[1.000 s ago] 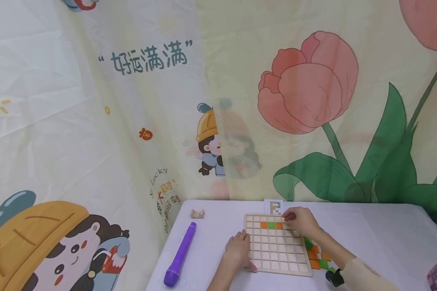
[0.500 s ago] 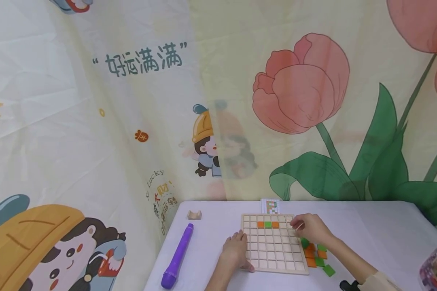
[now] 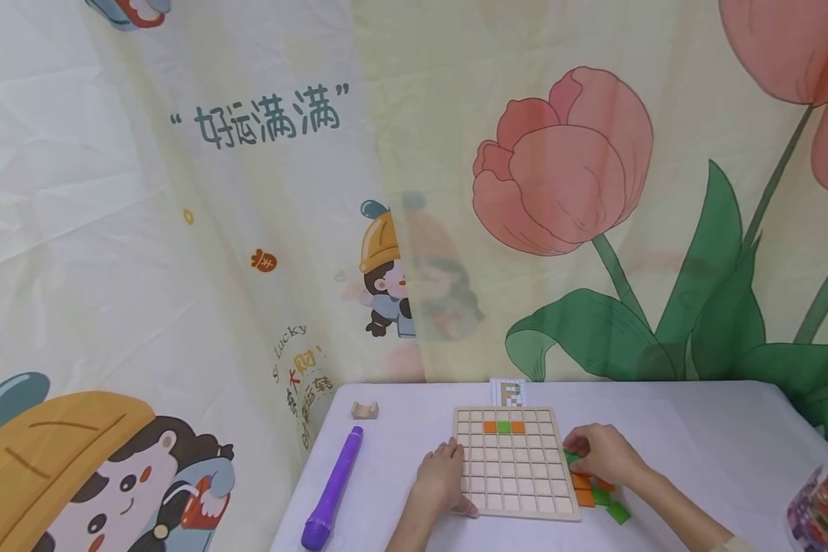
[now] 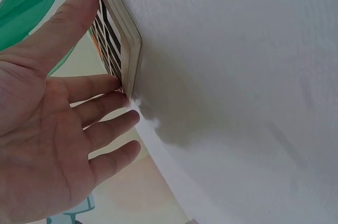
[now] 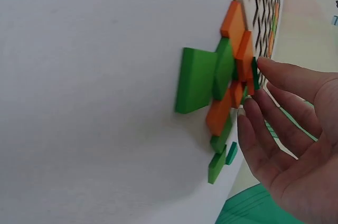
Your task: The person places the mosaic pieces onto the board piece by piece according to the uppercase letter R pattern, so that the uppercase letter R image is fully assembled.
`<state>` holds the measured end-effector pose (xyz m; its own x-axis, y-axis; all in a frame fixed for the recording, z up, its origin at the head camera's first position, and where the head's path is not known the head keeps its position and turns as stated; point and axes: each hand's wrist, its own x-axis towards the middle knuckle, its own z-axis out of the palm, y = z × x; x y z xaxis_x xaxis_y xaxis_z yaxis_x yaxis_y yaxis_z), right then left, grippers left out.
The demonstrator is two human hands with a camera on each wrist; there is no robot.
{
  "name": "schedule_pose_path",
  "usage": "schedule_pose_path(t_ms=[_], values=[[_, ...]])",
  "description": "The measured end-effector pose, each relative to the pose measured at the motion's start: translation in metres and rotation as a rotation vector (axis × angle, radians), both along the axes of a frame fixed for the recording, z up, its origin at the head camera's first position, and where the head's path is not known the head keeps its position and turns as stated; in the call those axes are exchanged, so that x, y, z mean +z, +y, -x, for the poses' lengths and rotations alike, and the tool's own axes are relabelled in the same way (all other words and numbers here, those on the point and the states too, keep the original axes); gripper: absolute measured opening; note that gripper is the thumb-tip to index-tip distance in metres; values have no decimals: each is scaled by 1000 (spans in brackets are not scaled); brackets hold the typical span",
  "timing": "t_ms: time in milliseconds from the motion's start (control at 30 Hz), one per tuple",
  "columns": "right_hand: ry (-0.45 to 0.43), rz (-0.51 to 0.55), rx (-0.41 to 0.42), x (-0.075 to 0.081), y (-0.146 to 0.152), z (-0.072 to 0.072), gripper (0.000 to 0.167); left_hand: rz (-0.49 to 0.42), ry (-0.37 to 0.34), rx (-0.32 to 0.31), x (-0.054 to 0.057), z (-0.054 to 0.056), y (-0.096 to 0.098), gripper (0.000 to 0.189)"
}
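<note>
A wooden grid board (image 3: pixel 514 484) lies on the white table, with an orange tile (image 3: pixel 490 427), a green tile (image 3: pixel 503 427) and another orange tile (image 3: pixel 517 427) in a row near its far side. My left hand (image 3: pixel 440 479) steadies the board's left side; the left wrist view shows the thumb (image 4: pixel 68 20) along its edge and the fingers extended. Off the board's right edge, my right hand (image 3: pixel 610 454) pinches a dark green tile (image 5: pixel 255 73) over the loose pile. Several orange and green tiles, such as a bright green tile (image 5: pixel 196 80), lie below those fingers.
A small patterned card (image 3: pixel 508 392) lies behind the board. To the left are a purple microphone-shaped object (image 3: pixel 334 487) and a small beige block (image 3: pixel 364 411). A white container with a colourful print (image 3: pixel 824 498) stands at the right edge. A printed curtain (image 3: pixel 441 153) hangs behind the table.
My right hand has moved from over the board's upper right, rightward and towards me, to the loose tiles. My left hand stays at the board's left edge. The head view has shifted slightly.
</note>
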<state>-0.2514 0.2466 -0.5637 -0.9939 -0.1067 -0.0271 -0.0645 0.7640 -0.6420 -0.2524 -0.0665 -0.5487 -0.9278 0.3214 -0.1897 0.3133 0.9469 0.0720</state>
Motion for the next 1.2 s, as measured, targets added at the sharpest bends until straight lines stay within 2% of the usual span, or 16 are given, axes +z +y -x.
schedule_pose_path(t_ms=[267,533,733,1033,1200], values=[[19,14,2,-4,1,-2,32,-12,3,2,-2,1,-1,119],[75,48,5,-3,-4,-1,30,-11,-5,5,2,0,0,118],[51,80,-22,1,-3,0,28,-14,-6,6,5,-1,1,118],[116,112,-20,1,-3,9,25,-39,8,5,8,-3,0,117],[113,148,-55,1,-3,14,24,-38,23,-1,9,-5,1,116]])
